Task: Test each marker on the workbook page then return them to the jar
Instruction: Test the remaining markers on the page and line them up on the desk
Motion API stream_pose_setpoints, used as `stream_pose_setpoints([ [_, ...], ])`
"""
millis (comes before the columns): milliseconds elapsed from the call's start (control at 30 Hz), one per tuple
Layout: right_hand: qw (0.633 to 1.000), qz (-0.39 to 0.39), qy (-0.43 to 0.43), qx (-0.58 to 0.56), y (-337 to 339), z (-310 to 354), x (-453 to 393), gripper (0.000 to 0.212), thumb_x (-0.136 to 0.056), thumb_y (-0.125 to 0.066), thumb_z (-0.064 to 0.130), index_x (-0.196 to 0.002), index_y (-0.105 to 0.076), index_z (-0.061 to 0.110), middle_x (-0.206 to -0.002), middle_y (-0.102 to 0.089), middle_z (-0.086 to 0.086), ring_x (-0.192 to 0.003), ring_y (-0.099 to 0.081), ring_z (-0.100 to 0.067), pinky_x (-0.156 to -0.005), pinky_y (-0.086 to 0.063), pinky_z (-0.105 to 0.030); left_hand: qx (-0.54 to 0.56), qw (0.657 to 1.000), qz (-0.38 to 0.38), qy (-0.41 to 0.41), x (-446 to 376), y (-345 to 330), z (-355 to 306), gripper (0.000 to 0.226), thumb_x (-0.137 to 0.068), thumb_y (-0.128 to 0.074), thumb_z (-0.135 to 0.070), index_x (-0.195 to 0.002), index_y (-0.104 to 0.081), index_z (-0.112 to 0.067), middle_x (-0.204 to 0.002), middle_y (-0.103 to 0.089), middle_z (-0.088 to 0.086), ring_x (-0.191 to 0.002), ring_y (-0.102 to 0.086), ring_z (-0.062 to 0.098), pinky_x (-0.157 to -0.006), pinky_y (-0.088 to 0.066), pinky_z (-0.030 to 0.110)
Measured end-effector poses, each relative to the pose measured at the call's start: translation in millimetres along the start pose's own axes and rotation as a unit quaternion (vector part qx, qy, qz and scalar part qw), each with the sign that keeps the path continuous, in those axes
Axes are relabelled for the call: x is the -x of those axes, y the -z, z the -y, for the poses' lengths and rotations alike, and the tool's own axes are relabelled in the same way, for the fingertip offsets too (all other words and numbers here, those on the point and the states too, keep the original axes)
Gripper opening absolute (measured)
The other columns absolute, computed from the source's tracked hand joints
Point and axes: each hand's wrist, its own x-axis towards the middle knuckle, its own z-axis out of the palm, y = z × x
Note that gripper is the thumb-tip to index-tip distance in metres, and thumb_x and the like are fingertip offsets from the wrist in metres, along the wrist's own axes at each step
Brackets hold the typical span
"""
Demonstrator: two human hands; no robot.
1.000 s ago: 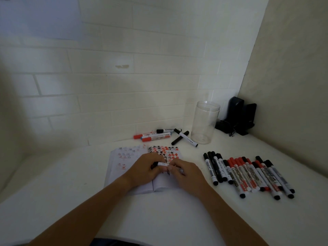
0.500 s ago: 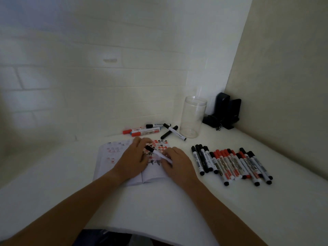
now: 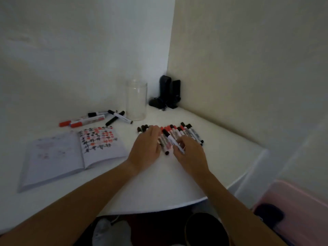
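My right hand (image 3: 190,153) holds a black-capped white marker (image 3: 171,140) over the row of red and black markers (image 3: 188,133) lying on the white table. My left hand (image 3: 146,148) lies flat with straight fingers over the left part of that row. The open workbook (image 3: 71,153) lies to the left, its right page covered in red and black test marks. A clear empty jar (image 3: 136,100) stands upright behind the row. A second small group of markers (image 3: 94,118) lies by the wall, left of the jar.
Black speakers (image 3: 168,93) stand in the back corner against the wall. The table's curved front edge (image 3: 177,205) is close to me. A pink container (image 3: 292,210) sits below at the right, and shoes lie on the floor under the table.
Both hands have left the workbook and moved right to the marker row, the right hand carrying the black-capped marker. The camera has swung to the right.
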Motion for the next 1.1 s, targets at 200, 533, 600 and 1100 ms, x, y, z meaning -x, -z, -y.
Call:
stream_pose_setpoints([
  [200,0.99,-0.034,-0.121,0.059,84.2,-70.6,52.4,0.025,-0.093,-0.064,0.029,-0.114,-0.053,0.023,-0.085,-0.063,0.005,-0.074,-0.061,-0.02,-0.067,-0.053,-0.038,0.092,0.984,0.115,-0.101,-17.8,-92.8,-87.3,0.028,-0.084,-0.049,-0.003,-0.106,-0.062,-0.015,-0.109,-0.059,0.003,-0.099,-0.057,0.022,-0.082,-0.047,0.036],
  [533,0.929,-0.075,-0.302,0.198,137.2,-153.6,135.1,0.011,-0.097,-0.052,0.02,-0.095,-0.042,0.016,-0.086,-0.056,-0.002,-0.069,-0.054,-0.024,-0.053,-0.036,-0.032,0.069,0.965,0.219,-0.127,-35.5,-151.8,-151.4,0.021,-0.096,-0.044,-0.023,-0.115,-0.052,-0.02,-0.12,-0.051,0.0,-0.107,-0.049,0.021,-0.089,-0.034,0.037],
  [600,0.92,-0.041,-0.33,0.207,124.2,-166.1,148.1,0.007,-0.097,-0.053,0.021,-0.097,-0.048,0.015,-0.09,-0.057,-0.002,-0.074,-0.058,-0.024,-0.054,-0.04,-0.032,0.053,0.964,0.224,-0.134,-37.4,-151.9,-151.5,0.023,-0.09,-0.04,-0.027,-0.11,-0.05,-0.021,-0.115,-0.049,-0.001,-0.104,-0.046,0.021,-0.09,-0.034,0.039],
  [1100,0.923,0.038,-0.382,0.03,24.5,-222.7,176.5,0.03,-0.091,-0.058,-0.002,-0.12,-0.061,0.003,-0.119,-0.061,-0.014,-0.098,-0.06,-0.024,-0.078,-0.046,-0.027,0.167,0.958,0.217,-0.086,-37.5,-151.8,-136.6,0.027,-0.091,-0.053,-0.016,-0.114,-0.065,-0.023,-0.118,-0.062,-0.008,-0.111,-0.057,0.011,-0.1,-0.045,0.037],
])
